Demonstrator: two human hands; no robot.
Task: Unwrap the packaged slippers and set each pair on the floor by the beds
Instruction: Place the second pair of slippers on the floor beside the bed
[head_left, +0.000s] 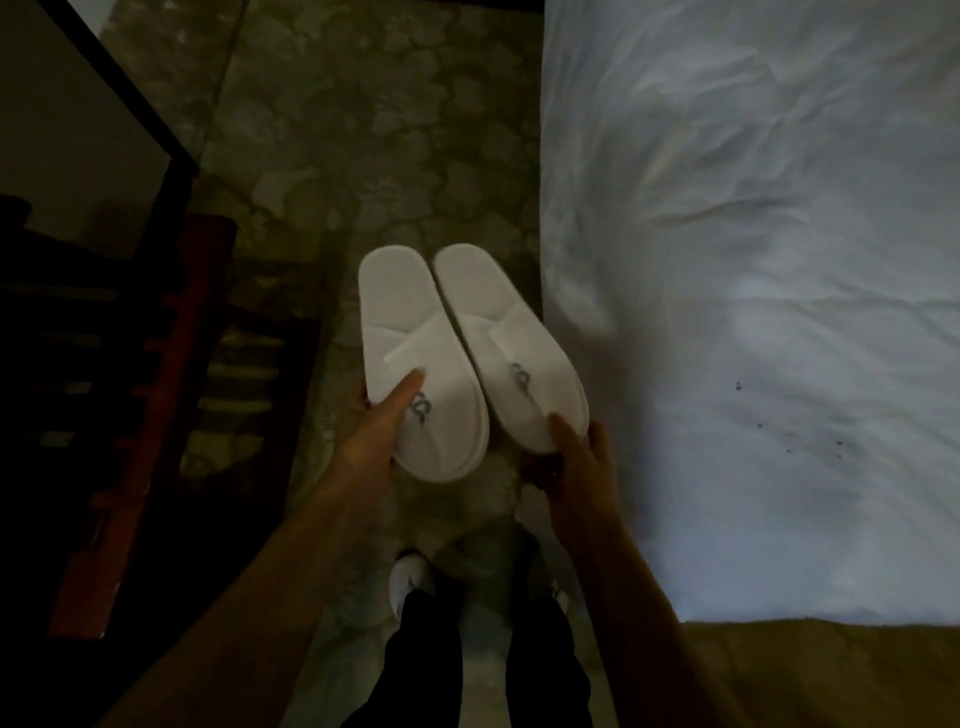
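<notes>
My left hand (371, 421) holds one slipper (415, 364), my right hand (576, 457) the other slipper (509, 348); both point away from me, beside the bed (753, 312); floor (363, 156) lies below.

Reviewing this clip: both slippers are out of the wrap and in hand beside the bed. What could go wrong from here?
1. The left hand and right hand each hold a slipper only at its toe end, so the left slipper or right slipper could slip or land askew.
2. The right slipper sits close to the white bedding and might end up tucked under its edge.
</notes>
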